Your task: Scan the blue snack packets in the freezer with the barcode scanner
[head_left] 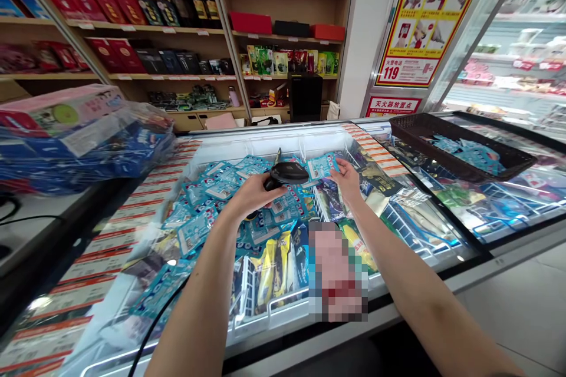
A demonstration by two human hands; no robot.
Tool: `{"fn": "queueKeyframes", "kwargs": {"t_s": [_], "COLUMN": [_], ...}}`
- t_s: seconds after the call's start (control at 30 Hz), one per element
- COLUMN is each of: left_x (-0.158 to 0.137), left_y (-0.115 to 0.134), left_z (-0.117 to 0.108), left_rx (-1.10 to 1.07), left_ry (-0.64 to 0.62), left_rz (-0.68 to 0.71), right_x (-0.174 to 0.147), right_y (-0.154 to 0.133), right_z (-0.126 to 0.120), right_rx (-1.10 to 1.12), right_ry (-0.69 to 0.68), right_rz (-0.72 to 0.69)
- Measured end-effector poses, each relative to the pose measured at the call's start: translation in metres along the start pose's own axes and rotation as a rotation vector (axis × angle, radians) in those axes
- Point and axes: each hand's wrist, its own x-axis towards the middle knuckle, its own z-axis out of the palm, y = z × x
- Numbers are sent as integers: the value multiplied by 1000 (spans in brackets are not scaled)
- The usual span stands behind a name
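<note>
My left hand [256, 193] grips a black barcode scanner [288, 173] by its handle, above the open freezer. In my right hand [346, 181], a light-blue ice cream packet [322, 166] is pinched at its right end, a little to the right of the scanner head. Below both hands lies a loose heap of similar blue packets [221, 185]. Nearer to me, yellow-wrapped ice creams [276, 265] stand in a white wire basket. A black cable [152, 330] runs along my left forearm.
A dark woven basket [522, 159] with blue packets rests on the freezer's right part. Plastic-wrapped boxes [75, 135] are stacked at the left. Orange-and-white price labels [95, 271] line the glass. Shelves with boxes and bottles [194, 0] stand behind. A pixelated patch covers the front middle.
</note>
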Motion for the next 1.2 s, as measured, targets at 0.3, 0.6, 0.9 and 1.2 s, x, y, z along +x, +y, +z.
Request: {"fn": "queueKeyframes", "kwargs": {"t_s": [0.3, 0.6, 0.9, 1.2], "left_x": [2, 3, 7, 8], "left_y": [-4, -6, -11, -7], "left_z": [0, 3, 9, 11], "left_rx": [40, 74, 130, 226], "left_ry": [2, 36, 71, 240], "left_rz": [-22, -11, -22, -11], "right_x": [1, 0, 3, 2], "right_y": [3, 1, 4, 2], "right_z": [-3, -3, -4, -6], "right_rx": [-9, 7, 4, 52], "right_ry": [-2, -7, -15, 86], "right_rz": [-3, 14, 29, -8]}}
